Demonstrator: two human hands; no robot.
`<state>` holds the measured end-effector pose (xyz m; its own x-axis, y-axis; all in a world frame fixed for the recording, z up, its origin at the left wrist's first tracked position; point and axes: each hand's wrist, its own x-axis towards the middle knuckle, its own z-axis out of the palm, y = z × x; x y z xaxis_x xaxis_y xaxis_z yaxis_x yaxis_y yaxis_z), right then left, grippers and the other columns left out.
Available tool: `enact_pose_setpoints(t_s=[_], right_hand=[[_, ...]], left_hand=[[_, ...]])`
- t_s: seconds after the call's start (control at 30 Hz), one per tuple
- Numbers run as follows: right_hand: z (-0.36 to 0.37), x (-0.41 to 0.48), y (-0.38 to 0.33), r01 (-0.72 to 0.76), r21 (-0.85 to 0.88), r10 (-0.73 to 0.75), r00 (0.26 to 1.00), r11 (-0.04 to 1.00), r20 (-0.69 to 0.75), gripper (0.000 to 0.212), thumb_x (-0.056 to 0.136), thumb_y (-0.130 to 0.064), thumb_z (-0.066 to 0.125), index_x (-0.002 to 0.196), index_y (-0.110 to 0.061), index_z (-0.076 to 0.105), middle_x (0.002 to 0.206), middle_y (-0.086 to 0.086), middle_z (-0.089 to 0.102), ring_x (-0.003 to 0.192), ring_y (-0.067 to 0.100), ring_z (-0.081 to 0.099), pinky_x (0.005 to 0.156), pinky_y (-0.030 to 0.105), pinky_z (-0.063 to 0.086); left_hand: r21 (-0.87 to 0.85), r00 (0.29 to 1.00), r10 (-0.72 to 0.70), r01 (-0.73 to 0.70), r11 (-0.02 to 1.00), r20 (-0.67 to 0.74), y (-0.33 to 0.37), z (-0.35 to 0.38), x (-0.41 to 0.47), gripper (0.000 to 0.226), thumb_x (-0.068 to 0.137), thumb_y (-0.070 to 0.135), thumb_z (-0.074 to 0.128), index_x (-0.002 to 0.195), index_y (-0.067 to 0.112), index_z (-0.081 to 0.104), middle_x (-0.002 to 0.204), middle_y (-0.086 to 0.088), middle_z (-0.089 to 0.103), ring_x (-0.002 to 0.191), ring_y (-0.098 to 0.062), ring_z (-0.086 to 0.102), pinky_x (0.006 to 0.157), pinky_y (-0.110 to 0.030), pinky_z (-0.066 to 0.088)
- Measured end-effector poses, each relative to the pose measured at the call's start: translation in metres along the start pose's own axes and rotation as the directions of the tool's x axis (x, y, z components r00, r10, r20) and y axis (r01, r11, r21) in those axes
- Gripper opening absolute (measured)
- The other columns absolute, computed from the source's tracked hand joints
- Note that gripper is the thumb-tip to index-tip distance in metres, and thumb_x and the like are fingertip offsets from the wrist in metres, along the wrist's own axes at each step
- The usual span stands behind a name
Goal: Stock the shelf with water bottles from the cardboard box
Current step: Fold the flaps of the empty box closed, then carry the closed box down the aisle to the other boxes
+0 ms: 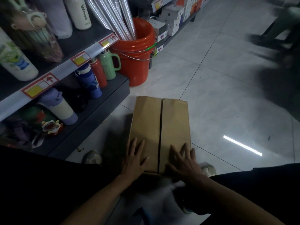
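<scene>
A brown cardboard box [159, 120] stands on the tiled floor in front of me, its two top flaps closed with a dark seam down the middle. My left hand [134, 157] lies flat on the near end of the left flap, fingers spread. My right hand [182, 159] lies flat on the near end of the right flap, fingers spread too. Neither hand holds anything. To the left, the dark shelf [90, 109] carries water bottles: a blue one [90, 82], a red one [98, 72], a green mug-style one [108, 64] and a cream and purple one [62, 109].
An orange bucket [138, 62] with silver rolls stands beyond the shelf's end. More boxed goods [172, 21] line a low shelf farther back. A blurred person [279, 34] is at the upper right. My shoes [92, 157] flank the box.
</scene>
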<state>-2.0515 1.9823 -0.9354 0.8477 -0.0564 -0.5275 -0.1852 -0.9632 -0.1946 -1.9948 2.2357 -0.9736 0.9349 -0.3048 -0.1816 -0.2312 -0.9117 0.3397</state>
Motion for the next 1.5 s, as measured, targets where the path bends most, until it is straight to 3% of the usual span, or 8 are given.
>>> enact_pose_setpoints(t_s=[0.17,0.33,0.5,0.6,0.83,1.1,1.37,1.5], right_hand=[[0.004,0.004,-0.002,0.023,0.092,-0.021,1.0,0.996,-0.019,0.119,0.065,-0.099,0.047,0.152,-0.056,-0.023,0.164,0.009,-0.034,0.145,0.055,-0.029,0.113,0.063,0.036],[0.001,0.015,0.0,-0.018,0.176,0.036,0.995,0.984,-0.096,0.11,0.071,-0.096,0.046,0.152,-0.058,-0.018,0.166,0.003,-0.031,0.15,0.046,-0.026,0.112,0.062,0.038],[-0.006,0.025,0.007,-0.054,0.208,0.107,0.961,0.977,-0.253,0.089,0.087,-0.083,0.028,0.16,-0.045,-0.009,0.171,0.012,-0.012,0.157,0.037,-0.008,0.115,0.054,0.037],[-0.017,0.036,0.007,-0.111,0.338,0.217,0.931,0.935,-0.293,0.087,0.095,-0.07,0.044,0.163,-0.036,0.002,0.169,0.012,0.006,0.155,0.034,0.015,0.111,0.049,0.042],[-0.036,0.089,0.012,-0.216,0.735,0.483,0.859,0.643,-0.17,0.111,0.065,-0.091,0.062,0.152,-0.037,0.018,0.144,0.003,0.054,0.125,0.033,0.06,0.095,0.055,0.055],[-0.098,0.149,0.018,-0.269,0.763,0.591,0.787,0.588,-0.178,0.078,0.072,-0.084,0.065,0.129,-0.04,0.036,0.116,-0.007,0.062,0.105,0.033,0.066,0.086,0.049,0.055],[-0.24,0.151,0.039,-0.169,0.906,0.58,0.809,0.387,-0.097,0.08,0.082,-0.048,0.079,0.149,-0.023,0.044,0.145,0.004,0.057,0.109,0.023,0.06,0.095,0.048,0.054],[-0.358,0.099,0.066,-0.153,0.963,0.553,0.833,0.223,0.004,0.095,0.076,-0.043,0.083,0.155,-0.022,0.035,0.14,0.004,0.054,0.11,0.026,0.062,0.071,0.03,0.057]], left_hand=[[0.043,0.999,-0.034,0.032,0.999,0.029,0.008,0.004,-0.001,0.083,0.09,0.069,0.034,0.162,0.037,0.007,0.17,-0.001,-0.006,0.156,-0.026,-0.015,0.102,-0.062,0.042],[0.036,0.998,-0.038,0.036,0.999,0.043,0.016,0.001,0.01,0.082,0.092,0.066,0.035,0.162,0.037,0.002,0.169,0.0,-0.014,0.154,-0.025,-0.023,0.103,-0.061,0.042],[0.062,0.997,-0.002,-0.003,0.998,0.075,0.025,-0.005,0.043,0.084,0.09,0.063,0.04,0.162,0.026,0.019,0.17,-0.009,0.005,0.157,-0.034,0.0,0.107,-0.067,0.038],[0.092,0.995,0.09,-0.093,0.991,0.031,0.026,-0.006,0.067,0.082,0.084,0.061,0.049,0.155,0.022,0.039,0.167,-0.015,0.02,0.152,-0.038,0.024,0.108,-0.069,0.034],[-0.11,0.962,-0.269,0.271,0.956,0.039,0.034,-0.011,0.105,0.099,0.086,0.079,0.041,0.159,0.039,-0.013,0.167,-0.013,-0.019,0.145,-0.047,0.029,0.104,-0.055,0.041],[-0.191,0.969,-0.24,0.246,0.95,0.053,0.057,-0.03,0.191,0.099,0.083,0.084,0.043,0.16,0.043,-0.004,0.168,-0.007,-0.015,0.146,-0.042,0.029,0.106,-0.053,0.04],[-0.257,0.991,-0.068,0.096,0.962,0.114,0.116,-0.186,0.289,0.09,0.086,0.065,0.064,0.159,0.042,0.016,0.171,0.001,0.001,0.152,-0.029,0.021,0.114,-0.05,0.033],[-0.311,0.993,0.02,0.019,0.95,0.12,0.18,-0.31,0.318,0.094,0.085,0.06,0.067,0.16,0.038,0.015,0.168,0.01,0.016,0.15,-0.018,0.029,0.113,-0.044,0.036]])
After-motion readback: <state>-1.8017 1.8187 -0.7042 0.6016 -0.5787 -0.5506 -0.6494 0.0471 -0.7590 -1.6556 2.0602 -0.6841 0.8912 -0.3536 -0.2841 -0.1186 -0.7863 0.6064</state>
